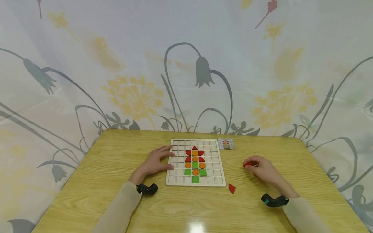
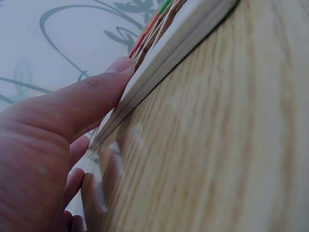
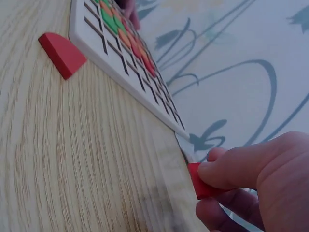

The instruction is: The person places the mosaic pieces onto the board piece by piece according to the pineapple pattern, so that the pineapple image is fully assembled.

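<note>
My left hand (image 1: 157, 160) rests on the left edge of a white grid board (image 1: 178, 182), its fingers fairly straight and the thumb touching the rim. Red, orange and green pieces fill a flower-like figure in the middle of the board. To the right of the board, my right hand (image 1: 260, 168) pinches a red piece (image 3: 195, 181) between thumb and fingers, just above the table. Part of that piece is hidden by the fingers. A red quarter-circle piece (image 1: 231, 188) lies on the table near the board's lower right corner.
A small pattern card (image 1: 230, 144) with a coloured figure lies by the board's upper right corner. The wooden table (image 1: 116, 152) ends at the back against a curtain-like backdrop (image 1: 140, 64) printed with flowers. Each wrist wears a black camera band.
</note>
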Available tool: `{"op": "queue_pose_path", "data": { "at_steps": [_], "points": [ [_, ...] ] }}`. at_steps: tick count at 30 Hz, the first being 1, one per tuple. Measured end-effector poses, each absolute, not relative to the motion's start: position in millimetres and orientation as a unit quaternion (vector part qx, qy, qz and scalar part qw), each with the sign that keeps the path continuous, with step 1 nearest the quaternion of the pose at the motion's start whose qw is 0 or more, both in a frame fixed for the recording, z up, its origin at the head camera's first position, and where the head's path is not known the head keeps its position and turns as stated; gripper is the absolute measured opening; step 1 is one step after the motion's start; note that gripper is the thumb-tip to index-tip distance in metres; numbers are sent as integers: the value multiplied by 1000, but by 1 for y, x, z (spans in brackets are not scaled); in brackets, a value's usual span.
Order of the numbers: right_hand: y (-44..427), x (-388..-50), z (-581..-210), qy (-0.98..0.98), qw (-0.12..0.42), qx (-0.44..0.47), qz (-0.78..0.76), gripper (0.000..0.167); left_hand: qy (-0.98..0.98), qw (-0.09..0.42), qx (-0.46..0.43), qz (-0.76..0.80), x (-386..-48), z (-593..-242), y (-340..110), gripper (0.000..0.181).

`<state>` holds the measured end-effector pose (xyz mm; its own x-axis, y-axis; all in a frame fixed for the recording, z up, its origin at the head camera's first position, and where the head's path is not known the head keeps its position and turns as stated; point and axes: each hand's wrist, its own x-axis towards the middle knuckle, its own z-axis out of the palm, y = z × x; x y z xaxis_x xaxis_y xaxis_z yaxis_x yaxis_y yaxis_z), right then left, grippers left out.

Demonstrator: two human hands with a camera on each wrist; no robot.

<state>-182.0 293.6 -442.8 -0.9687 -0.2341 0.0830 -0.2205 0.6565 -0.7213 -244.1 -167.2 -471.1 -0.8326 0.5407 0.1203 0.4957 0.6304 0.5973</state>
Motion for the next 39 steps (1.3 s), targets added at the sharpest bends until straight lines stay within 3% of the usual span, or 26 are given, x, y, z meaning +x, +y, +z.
{"op": "queue_pose_path", "data": {
  "at_steps": [15,28,39],
  "points": [
    [227,-183,-436,876,73,-241,-412,19,905,33,285,314,-242,-468,-166,52],
    [175,-185,-453,854,96,-245,-448,6,905,39,279,319,-241,-468,-166,52],
    [165,-183,-462,863,62,-288,-410,5,907,37,277,314,-242,-469,-165,51]
  ]
}}
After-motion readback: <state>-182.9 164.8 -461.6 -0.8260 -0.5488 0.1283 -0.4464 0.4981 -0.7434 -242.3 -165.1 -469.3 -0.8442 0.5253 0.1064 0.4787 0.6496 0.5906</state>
